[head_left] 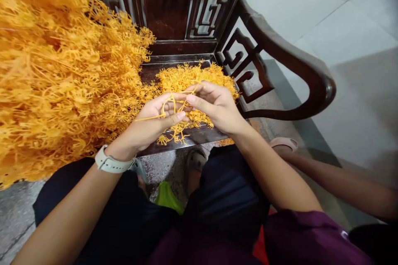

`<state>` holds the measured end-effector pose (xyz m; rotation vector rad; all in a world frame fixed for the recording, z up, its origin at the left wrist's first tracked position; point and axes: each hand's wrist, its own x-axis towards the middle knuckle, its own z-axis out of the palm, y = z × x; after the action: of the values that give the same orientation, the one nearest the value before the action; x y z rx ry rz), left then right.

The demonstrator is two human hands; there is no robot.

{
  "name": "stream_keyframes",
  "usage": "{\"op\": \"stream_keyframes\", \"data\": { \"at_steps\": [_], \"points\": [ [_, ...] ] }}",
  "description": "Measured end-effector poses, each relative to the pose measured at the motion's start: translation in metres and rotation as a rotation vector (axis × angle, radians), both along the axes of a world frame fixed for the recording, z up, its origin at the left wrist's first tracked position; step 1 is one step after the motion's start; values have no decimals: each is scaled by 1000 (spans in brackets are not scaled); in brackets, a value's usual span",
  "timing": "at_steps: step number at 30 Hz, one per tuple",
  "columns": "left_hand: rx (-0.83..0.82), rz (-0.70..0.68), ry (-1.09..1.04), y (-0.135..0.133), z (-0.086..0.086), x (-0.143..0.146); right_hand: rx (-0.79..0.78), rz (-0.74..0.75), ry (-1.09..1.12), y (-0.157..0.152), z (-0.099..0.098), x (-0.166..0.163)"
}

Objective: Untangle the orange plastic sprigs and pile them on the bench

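Head view, left to right: a large mass of dried orange branching sprigs (pixel 62 83) spills over the left side of a carved dark wood chair (pixel 168 4). Your left hand (pixel 158 118), with a pale watch band (pixel 113 160) on its wrist, sits above the chair's seat (pixel 199 136), its fingers (pixel 175 121) curled around a thin sprig (pixel 172 105). Your right hand (pixel 214 105) seems to pinch that sprig between its fingertips (pixel 199 89). A smaller clump (pixel 186 78) lies on the seat beneath them. These sprigs look light, stiff and brittle, so grip low on a main stem, not the fine tips. Right of the chair's armrest (pixel 298 62), another person's arm (pixel 348 188) reaches in.
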<state>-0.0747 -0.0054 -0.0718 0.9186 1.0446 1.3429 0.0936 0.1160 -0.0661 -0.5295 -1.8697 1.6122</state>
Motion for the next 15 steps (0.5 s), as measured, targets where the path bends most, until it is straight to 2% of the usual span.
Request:
{"op": "stream_keyframes", "data": {
  "at_steps": [3,6,10,13,15],
  "points": [
    [-24,34,19,0,-2,3,-15,-67,68,1,-4,-4],
    [-23,175,-11,2,-2,2,-40,-110,120,11,-7,-1],
    [69,310,-75,8,-2,-1,-27,-107,124,14,-8,6],
    [109,451,-15,12,-2,0,-1,-105,94,8,-4,8],
    [75,524,52,13,-3,1,4,-126,61,4,-1,9]
  ]
}}
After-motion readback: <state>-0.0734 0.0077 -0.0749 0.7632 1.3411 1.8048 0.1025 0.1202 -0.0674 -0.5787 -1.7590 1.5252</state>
